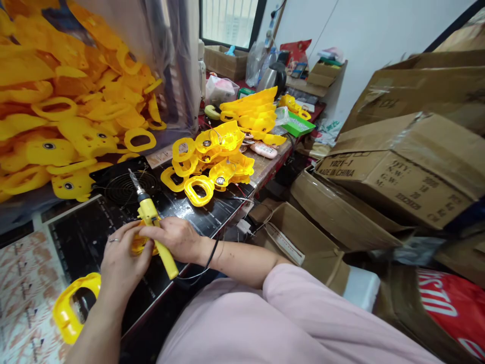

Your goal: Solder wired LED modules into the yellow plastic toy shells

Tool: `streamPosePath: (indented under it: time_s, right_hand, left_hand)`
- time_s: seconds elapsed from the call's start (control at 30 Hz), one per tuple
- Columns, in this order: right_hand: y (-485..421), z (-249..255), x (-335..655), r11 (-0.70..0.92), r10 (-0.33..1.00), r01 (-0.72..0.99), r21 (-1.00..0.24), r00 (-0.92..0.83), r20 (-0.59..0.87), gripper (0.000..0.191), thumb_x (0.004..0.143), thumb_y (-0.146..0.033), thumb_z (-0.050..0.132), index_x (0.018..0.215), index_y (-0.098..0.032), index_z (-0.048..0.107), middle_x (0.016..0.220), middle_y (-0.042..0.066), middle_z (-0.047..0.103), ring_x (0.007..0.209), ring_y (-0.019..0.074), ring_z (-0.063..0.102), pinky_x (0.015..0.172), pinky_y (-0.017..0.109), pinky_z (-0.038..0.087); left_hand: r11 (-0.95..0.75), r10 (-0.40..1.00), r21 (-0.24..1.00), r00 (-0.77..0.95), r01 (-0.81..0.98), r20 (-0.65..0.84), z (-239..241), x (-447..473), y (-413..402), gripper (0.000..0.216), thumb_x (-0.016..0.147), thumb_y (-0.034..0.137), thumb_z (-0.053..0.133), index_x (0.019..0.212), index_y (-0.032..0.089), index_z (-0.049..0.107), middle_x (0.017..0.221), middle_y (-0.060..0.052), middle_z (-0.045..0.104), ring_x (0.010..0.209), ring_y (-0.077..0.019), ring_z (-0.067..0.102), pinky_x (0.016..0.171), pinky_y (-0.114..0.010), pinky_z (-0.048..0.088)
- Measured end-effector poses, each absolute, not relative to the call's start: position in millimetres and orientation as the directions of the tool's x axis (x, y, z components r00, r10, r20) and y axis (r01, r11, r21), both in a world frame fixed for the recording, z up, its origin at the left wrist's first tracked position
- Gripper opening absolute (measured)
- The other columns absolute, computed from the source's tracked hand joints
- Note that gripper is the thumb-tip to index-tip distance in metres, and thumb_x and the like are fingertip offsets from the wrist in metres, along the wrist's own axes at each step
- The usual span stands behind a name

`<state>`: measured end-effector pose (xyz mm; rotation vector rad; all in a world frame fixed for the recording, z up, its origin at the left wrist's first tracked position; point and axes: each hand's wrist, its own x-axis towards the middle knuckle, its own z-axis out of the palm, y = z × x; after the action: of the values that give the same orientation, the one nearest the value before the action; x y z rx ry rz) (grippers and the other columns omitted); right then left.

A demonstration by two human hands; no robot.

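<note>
My left hand (125,253), a ring on one finger, is closed around a yellow plastic part (139,244) that is mostly hidden by my fingers. My right hand (178,237) is closed on a yellow soldering gun (166,260), its thumb across the body and its metal tip pointing away from me. The fingers of both hands meet over the small part. Beside my left forearm lies a yellow plastic ring-shaped handle (62,308), probably belonging to a larger piece that my arm hides. A thin cable hangs by my right wrist.
A heap of yellow animal-faced shells (76,136) rises at the left. Several open yellow shells with wired parts (223,179) lie ahead on the black bench mat (197,215), near a round-grilled fan (129,184). Behind stands a green tray (299,125). Cardboard boxes (401,162) crowd the right.
</note>
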<state>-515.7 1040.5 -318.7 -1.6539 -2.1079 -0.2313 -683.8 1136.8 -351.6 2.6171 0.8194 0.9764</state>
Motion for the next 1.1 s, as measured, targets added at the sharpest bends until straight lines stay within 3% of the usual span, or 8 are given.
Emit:
streamPosePath:
  time_s: [0.13, 0.27, 0.47, 0.63, 0.77, 0.97, 1.03, 1.1]
  right_hand:
    - [1041, -318, -513, 0.265, 0.895, 0.934, -0.239, -0.147, 0.421, 0.031, 0.109, -0.031, 0.051, 0.135, -0.02, 0.064, 0.09, 0.003, 0.07, 0.087, 0.0153, 0.069, 0.087, 0.027, 0.058]
    - [1042, -323, -512, 0.259, 0.905, 0.903, -0.342, -0.104, 0.411, 0.033, 0.107, -0.036, 0.056, 0.131, -0.016, 0.063, 0.099, 0.007, 0.074, 0.092, 0.0169, 0.072, 0.088, 0.028, 0.06]
    - [1042, -330, -515, 0.287, 0.889, 0.837, -0.466, -0.052, 0.454, 0.032, 0.105, -0.033, 0.06, 0.131, -0.014, 0.061, 0.117, 0.009, 0.076, 0.106, 0.0148, 0.073, 0.097, 0.026, 0.06]
    - [1042, -327, -513, 0.255, 0.877, 0.854, -0.453, -0.007, 0.48, 0.023, 0.107, -0.029, 0.055, 0.123, -0.015, 0.065, 0.112, 0.006, 0.078, 0.101, 0.0121, 0.075, 0.092, 0.023, 0.063]
    - [1035, -325, -509, 0.302, 0.786, 0.877, -0.374, -0.008, 0.618, 0.029, 0.109, -0.028, 0.042, 0.109, -0.021, 0.07, 0.102, 0.0, 0.079, 0.09, 0.0064, 0.077, 0.086, 0.013, 0.061]
    - [1014, -308, -498, 0.376, 0.717, 0.765, -0.522, 0.117, 0.688, 0.026, 0.106, -0.037, 0.054, 0.102, -0.021, 0.073, 0.095, 0.005, 0.08, 0.089, 0.0123, 0.079, 0.089, 0.021, 0.063]
    - [1003, -291, -487, 0.464, 0.645, 0.728, -0.504, 0.112, 0.756, 0.012, 0.102, -0.033, 0.066, 0.103, -0.022, 0.072, 0.088, 0.001, 0.08, 0.08, 0.0124, 0.079, 0.082, 0.022, 0.064]
    - [987, -271, -474, 0.518, 0.632, 0.715, -0.47, 0.05, 0.773, 0.018, 0.103, -0.036, 0.064, 0.116, -0.025, 0.071, 0.083, -0.001, 0.079, 0.073, 0.0129, 0.077, 0.076, 0.024, 0.065]
  left_hand:
    - [-0.776, 0.612, 0.533, 0.607, 0.338, 0.507, -348, -691, 1137, 0.022, 0.096, 0.041, 0.061, 0.095, 0.024, 0.075, 0.113, -0.007, 0.078, 0.102, -0.0264, 0.075, 0.093, -0.042, 0.061]
    - [-0.661, 0.7, 0.661, 0.611, 0.355, 0.371, -341, -693, 1130, 0.022, 0.099, 0.04, 0.059, 0.094, 0.025, 0.075, 0.114, -0.007, 0.078, 0.104, -0.0241, 0.075, 0.094, -0.039, 0.061]
    - [-0.621, 0.751, 0.681, 0.543, 0.388, 0.376, -337, -685, 1117, 0.026, 0.099, 0.044, 0.057, 0.093, 0.024, 0.072, 0.114, -0.008, 0.077, 0.108, -0.0264, 0.074, 0.101, -0.044, 0.058]
    - [-0.525, 0.794, 0.754, 0.548, 0.396, 0.265, -330, -685, 1122, 0.027, 0.095, 0.048, 0.059, 0.087, 0.024, 0.069, 0.114, -0.009, 0.076, 0.113, -0.0309, 0.072, 0.105, -0.052, 0.057]
    - [-0.452, 0.814, 0.804, 0.548, 0.387, 0.193, -318, -683, 1117, 0.027, 0.092, 0.05, 0.06, 0.086, 0.026, 0.068, 0.119, -0.008, 0.075, 0.121, -0.031, 0.068, 0.113, -0.054, 0.052]
    - [-0.485, 0.823, 0.736, 0.531, 0.472, 0.202, -314, -677, 1103, 0.019, 0.086, 0.036, 0.062, 0.081, 0.022, 0.073, 0.124, -0.008, 0.073, 0.124, -0.0286, 0.064, 0.114, -0.05, 0.05]
    - [-0.516, 0.81, 0.691, 0.552, 0.507, 0.199, -316, -677, 1101, 0.019, 0.086, 0.033, 0.061, 0.08, 0.02, 0.074, 0.125, -0.009, 0.072, 0.124, -0.0293, 0.062, 0.114, -0.051, 0.049]
    - [-0.536, 0.794, 0.671, 0.577, 0.512, 0.194, -316, -677, 1099, 0.022, 0.088, 0.032, 0.057, 0.081, 0.019, 0.075, 0.125, -0.009, 0.072, 0.122, -0.0291, 0.062, 0.112, -0.051, 0.049]
